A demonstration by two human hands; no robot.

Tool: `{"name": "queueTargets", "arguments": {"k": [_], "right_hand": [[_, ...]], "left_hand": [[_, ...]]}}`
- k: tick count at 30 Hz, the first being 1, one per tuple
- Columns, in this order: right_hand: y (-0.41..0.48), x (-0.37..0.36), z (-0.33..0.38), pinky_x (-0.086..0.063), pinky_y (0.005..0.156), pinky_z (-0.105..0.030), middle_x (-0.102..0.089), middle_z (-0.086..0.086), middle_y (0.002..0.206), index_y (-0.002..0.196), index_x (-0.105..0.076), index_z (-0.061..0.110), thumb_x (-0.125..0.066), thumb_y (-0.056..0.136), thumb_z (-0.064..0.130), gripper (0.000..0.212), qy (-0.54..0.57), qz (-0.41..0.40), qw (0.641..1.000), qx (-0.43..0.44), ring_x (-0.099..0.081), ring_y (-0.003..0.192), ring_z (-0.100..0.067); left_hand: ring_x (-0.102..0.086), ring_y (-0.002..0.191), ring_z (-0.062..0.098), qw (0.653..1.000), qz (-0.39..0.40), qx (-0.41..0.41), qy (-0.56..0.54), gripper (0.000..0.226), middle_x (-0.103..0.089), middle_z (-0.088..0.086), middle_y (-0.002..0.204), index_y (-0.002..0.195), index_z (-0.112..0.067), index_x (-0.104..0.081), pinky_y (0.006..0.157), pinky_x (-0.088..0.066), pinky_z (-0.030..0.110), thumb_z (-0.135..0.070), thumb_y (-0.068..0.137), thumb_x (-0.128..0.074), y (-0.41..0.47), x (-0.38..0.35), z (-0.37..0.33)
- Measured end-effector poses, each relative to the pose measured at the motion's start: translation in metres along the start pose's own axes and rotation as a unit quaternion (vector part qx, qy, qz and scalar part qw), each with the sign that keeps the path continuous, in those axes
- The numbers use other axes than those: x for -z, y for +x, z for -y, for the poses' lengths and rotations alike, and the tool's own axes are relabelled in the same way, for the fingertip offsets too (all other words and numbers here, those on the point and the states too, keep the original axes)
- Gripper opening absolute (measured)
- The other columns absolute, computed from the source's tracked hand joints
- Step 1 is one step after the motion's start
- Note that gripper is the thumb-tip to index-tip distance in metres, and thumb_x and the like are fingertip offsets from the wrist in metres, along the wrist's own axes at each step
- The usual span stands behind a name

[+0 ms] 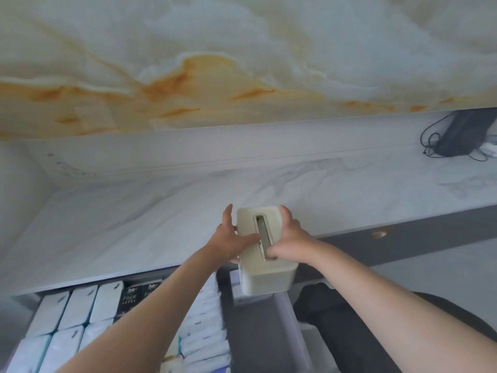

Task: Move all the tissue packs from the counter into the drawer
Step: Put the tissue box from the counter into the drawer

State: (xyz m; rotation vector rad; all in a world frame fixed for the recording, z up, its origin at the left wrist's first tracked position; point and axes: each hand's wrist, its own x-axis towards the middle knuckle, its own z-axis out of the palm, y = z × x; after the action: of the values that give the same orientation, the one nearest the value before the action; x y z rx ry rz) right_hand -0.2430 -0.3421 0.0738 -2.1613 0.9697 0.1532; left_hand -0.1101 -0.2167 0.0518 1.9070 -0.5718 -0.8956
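Both hands hold a cream tissue box (265, 275) with a slot in its lid, at the counter's front edge, partly over the open drawer (258, 329). My left hand (231, 238) presses on the box's left side, thumb lying across the lid and fingers reaching past its far corner. My right hand (289, 238) grips the right side, thumb near the slot. Below left, the drawer holds several white tissue packs (78, 308) and two black packs (133, 294) in rows, partly hidden by my left forearm. No loose packs show on the white marble counter (134, 216).
A black device with tangled cables (457, 138) lies at the counter's far right by the wall. A closed grey drawer front with a round brass knob (379, 234) runs to the right. A dark seat (349, 327) is below right.
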Motion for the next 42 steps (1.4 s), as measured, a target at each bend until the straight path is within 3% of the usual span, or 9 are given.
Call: {"name": "queueTargets", "arguments": {"k": [4,13,17,20,25,33,36,38,42], "right_hand": [[-0.038,-0.027,-0.001,-0.051,0.068,-0.03,-0.021,-0.003,0.141,0.149,0.021,0.046,-0.073,0.062,0.023,0.13,-0.053,0.032,0.998,0.007,-0.059,0.094,-0.019],[-0.086,-0.072,-0.036,-0.054,0.059,-0.028,-0.027,-0.005,0.134,0.148,0.015,0.048,-0.072,0.067,0.021,0.122,-0.101,0.079,0.992,0.008,-0.064,0.078,-0.019],[-0.081,-0.085,-0.053,-0.052,0.059,-0.027,-0.026,-0.007,0.138,0.151,0.016,0.041,-0.07,0.068,0.023,0.121,-0.132,0.092,0.987,0.001,-0.061,0.082,-0.019],[-0.074,-0.094,-0.059,-0.05,0.068,-0.029,-0.027,-0.01,0.144,0.153,0.017,0.036,-0.07,0.07,0.031,0.12,-0.187,0.093,0.978,0.01,-0.059,0.098,-0.026],[-0.061,-0.106,-0.068,-0.047,0.095,-0.038,-0.038,-0.016,0.138,0.156,0.003,0.016,-0.074,0.068,0.043,0.12,-0.322,0.081,0.943,0.014,-0.048,0.122,-0.034],[-0.047,-0.135,-0.082,-0.034,0.098,-0.038,-0.045,-0.009,0.129,0.133,-0.048,0.015,-0.061,0.079,0.045,0.063,-0.514,0.074,0.845,0.129,-0.041,0.121,-0.027],[-0.043,-0.137,-0.08,-0.031,0.097,-0.039,-0.046,-0.008,0.128,0.13,-0.052,0.019,-0.057,0.081,0.038,0.053,-0.468,0.05,0.872,0.138,-0.039,0.12,-0.029],[-0.039,-0.137,-0.081,-0.03,0.099,-0.039,-0.043,-0.008,0.13,0.131,-0.049,0.019,-0.056,0.081,0.037,0.054,-0.446,0.041,0.88,0.16,-0.037,0.122,-0.029],[-0.03,-0.142,-0.093,-0.012,0.117,-0.051,-0.028,-0.009,0.148,0.148,-0.028,0.017,-0.058,0.079,0.043,0.079,-0.442,0.081,0.879,0.159,-0.016,0.144,-0.029]], "left_hand": [[-0.053,0.102,0.019,0.994,-0.002,-0.025,0.102,0.103,-0.035,0.002,0.127,0.15,-0.046,-0.012,0.082,-0.059,0.041,-0.041,0.074,-0.081,-0.033,-0.001,0.022],[-0.066,0.091,0.023,0.987,0.055,0.028,0.15,0.107,-0.053,0.008,0.118,0.136,-0.048,-0.023,0.07,-0.062,0.04,-0.059,0.044,-0.076,-0.07,-0.02,0.08],[-0.067,0.091,0.022,0.983,0.086,0.047,0.158,0.097,-0.06,0.005,0.111,0.146,-0.035,-0.022,0.074,-0.062,0.041,-0.047,0.067,-0.076,-0.069,-0.028,0.092],[-0.069,0.086,0.024,0.983,0.079,0.065,0.154,0.079,-0.064,0.003,0.102,0.149,-0.028,-0.027,0.072,-0.062,0.039,-0.033,0.083,-0.07,-0.063,-0.027,0.099],[-0.069,0.087,0.025,0.976,0.098,0.082,0.174,0.085,-0.062,0.004,0.109,0.154,-0.022,-0.024,0.077,-0.06,0.042,-0.036,0.083,-0.07,-0.056,-0.036,0.105],[-0.059,0.11,0.027,0.962,0.127,0.12,0.211,0.099,-0.056,0.008,0.125,0.151,-0.016,-0.022,0.092,-0.054,0.038,-0.048,0.071,-0.071,-0.043,-0.059,0.128],[-0.055,0.108,0.023,0.958,0.142,0.119,0.219,0.087,-0.05,0.004,0.12,0.149,-0.014,-0.023,0.093,-0.051,0.034,-0.041,0.081,-0.07,-0.037,-0.064,0.138],[-0.046,0.125,0.027,0.95,0.14,0.112,0.257,0.088,-0.033,0.01,0.141,0.151,-0.009,-0.019,0.103,-0.041,0.033,-0.041,0.084,-0.066,-0.035,-0.067,0.138],[-0.044,0.13,0.033,0.942,0.11,0.057,0.313,0.077,-0.017,0.011,0.15,0.147,-0.007,-0.025,0.106,-0.042,0.038,-0.036,0.084,-0.061,-0.034,-0.076,0.137]]}}
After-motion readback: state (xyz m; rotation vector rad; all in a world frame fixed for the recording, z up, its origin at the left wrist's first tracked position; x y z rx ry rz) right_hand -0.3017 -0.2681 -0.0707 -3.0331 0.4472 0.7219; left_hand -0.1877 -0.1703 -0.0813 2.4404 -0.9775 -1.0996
